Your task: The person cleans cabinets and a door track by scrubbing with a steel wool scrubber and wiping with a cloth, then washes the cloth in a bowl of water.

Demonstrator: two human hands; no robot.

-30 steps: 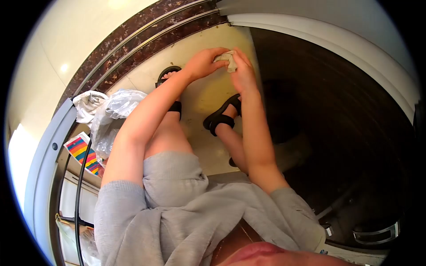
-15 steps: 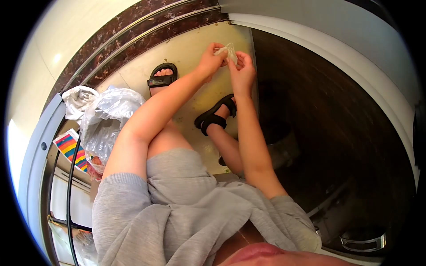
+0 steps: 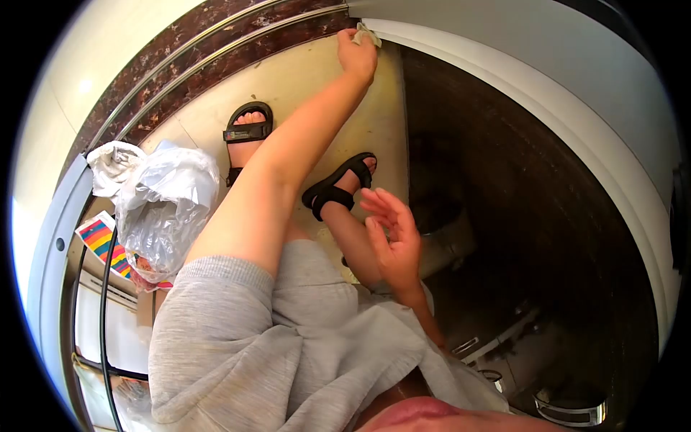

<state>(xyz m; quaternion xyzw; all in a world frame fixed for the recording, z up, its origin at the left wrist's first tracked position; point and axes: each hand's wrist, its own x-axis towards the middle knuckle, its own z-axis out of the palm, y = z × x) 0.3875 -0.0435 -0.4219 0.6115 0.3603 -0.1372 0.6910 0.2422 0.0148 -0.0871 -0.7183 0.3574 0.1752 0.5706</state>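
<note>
Near the top of the head view my left hand (image 3: 358, 56) is closed on a crumpled pale piece (image 3: 367, 34), perhaps thin cloth or film. It is stretched out by the corner where the floor (image 3: 302, 75) meets the white edge (image 3: 446, 47) of the dark panel. My right hand (image 3: 397, 241) is raised above my right shin, its fingers loosely spread and holding nothing. Below the hands are my feet in black sandals, the left (image 3: 248, 132) and the right (image 3: 342, 183).
On the left, a clear plastic bag (image 3: 169, 194) and a white cloth (image 3: 111, 167) hang beside a striped multicoloured sheet (image 3: 104, 241) and a black metal frame (image 3: 106, 309). A dark glossy panel (image 3: 533, 194) fills the right side. Metal rails (image 3: 216, 57) run along the upper left.
My hands were together on the pale piece. The right has let go and drawn back towards my body, opening. The left has reached forward with the piece.
</note>
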